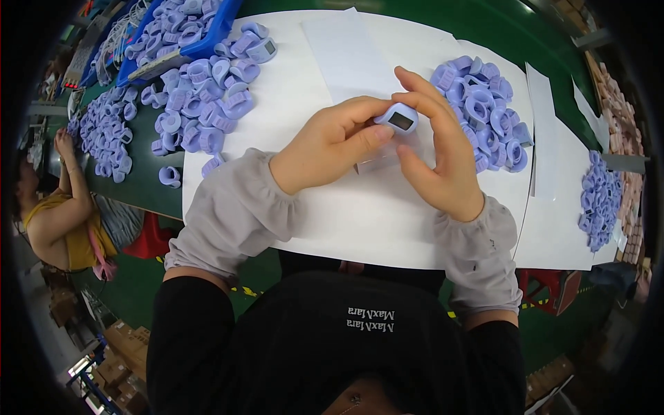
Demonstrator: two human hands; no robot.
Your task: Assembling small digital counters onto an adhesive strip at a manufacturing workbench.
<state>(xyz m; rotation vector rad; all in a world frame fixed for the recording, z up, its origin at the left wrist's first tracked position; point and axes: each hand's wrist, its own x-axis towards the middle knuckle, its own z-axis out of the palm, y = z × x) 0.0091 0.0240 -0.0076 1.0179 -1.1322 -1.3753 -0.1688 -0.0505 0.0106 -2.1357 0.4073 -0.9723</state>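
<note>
A lavender ring-shaped device [403,116] with a small dark screen is held above the white tabletop, its screen facing up. The thumb and fingers of my left hand [332,142] pinch it from the left side. On its other side is my right hand [446,155], with fingers spread and the thumb apart; its fingertips are close to the device, and I cannot tell whether they touch it. One heap of like devices [477,111] lies just beyond my right hand, and another heap [207,104] lies to the left of my left hand.
A blue bin [220,28] full of the same devices stands at the far left. White sheets [346,52] lie on the white-covered table [332,221]. At the left a co-worker [66,207] sits by another heap [104,135]. More devices [599,200] lie at the far right.
</note>
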